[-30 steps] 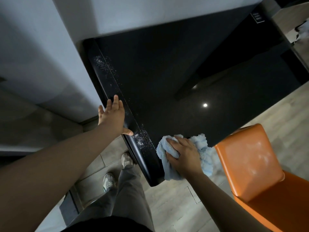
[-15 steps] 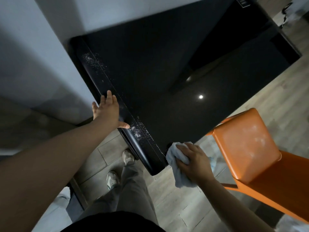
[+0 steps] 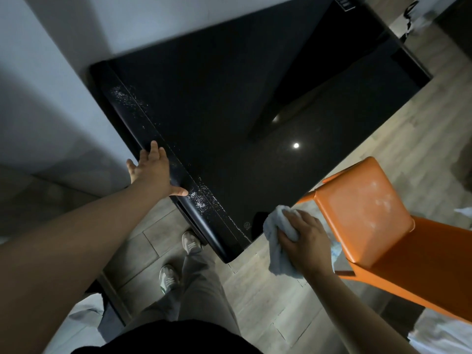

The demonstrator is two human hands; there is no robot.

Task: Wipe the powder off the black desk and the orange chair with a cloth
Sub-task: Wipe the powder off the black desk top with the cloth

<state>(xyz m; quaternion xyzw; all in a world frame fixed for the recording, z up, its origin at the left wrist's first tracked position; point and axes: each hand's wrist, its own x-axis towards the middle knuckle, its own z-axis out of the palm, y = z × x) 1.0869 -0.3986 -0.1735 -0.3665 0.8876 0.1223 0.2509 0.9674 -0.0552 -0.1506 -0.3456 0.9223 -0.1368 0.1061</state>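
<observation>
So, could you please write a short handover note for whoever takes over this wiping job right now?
Left hand: open, flat on the desk's left edge, holding nothing.
Right hand: gripping the blue cloth, off the black desk, beside its near corner and the orange chair.
Done: the main desk surface looks mostly clean.
Left: powder near the thumb, more further up that edge, a thin line toward the corner, and pale smudges on the chair.
</observation>
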